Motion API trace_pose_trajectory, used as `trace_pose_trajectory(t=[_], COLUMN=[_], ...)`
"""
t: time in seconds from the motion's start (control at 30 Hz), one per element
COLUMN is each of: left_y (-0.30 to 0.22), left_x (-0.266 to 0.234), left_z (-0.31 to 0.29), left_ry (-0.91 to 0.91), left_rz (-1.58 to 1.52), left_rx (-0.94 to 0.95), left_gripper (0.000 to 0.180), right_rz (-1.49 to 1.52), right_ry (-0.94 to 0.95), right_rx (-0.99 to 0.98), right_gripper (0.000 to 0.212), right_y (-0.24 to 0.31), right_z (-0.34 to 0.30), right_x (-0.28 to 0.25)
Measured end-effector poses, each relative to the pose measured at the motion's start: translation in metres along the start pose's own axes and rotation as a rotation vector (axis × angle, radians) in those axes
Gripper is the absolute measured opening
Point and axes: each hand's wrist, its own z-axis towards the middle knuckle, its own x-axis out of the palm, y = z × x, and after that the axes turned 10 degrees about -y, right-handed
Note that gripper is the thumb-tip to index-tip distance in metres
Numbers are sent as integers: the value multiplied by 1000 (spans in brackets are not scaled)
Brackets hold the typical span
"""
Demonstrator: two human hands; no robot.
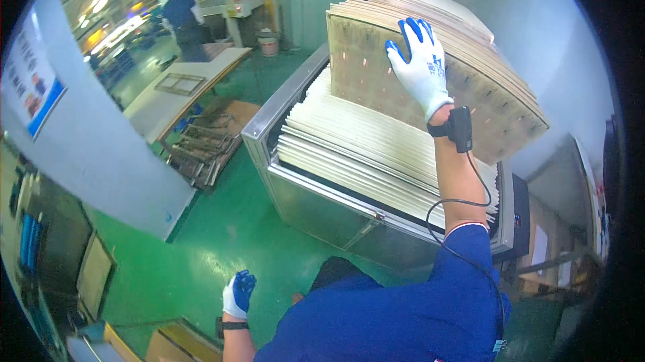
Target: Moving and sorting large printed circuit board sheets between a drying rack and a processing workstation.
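My right hand point(422, 66), in a white glove with blue fingertips, lies against the front of a thin tan panel point(366, 60). Its fingers are spread, with the tips near the panel's upper edge. That panel leans at the front of a stack of similar thin boards point(517, 83), which rises above the rest. Lower down, many pale flat boards point(356, 127) stand on edge, closely packed in a metal-framed bin point(322, 207). My left hand point(238, 293), gloved the same way, hangs low over the floor with loosely bent fingers and nothing visible in it.
A white-topped table point(151, 110) bearing a small rectangular frame point(180, 84) stands left of the bin, with metal pieces point(208, 140) low beside it. Another person point(181, 19) stands farther back. A pale pillar point(101, 133) rises at left. Boards point(178, 343) lie at lower left.
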Motion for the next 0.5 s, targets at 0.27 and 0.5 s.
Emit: trace_pose_trajectory(t=[0.27,0.5], left_y=[-168,-267], left_x=[110,155], left_z=[149,263], left_ry=[217,284], left_rz=[303,408], left_rx=[218,22], left_gripper=[30,34], right_rz=[-246,-144], right_ry=[-49,-225], right_rx=[54,231], right_gripper=[42,26], right_y=[9,9], right_z=[-10,4], right_x=[35,67])
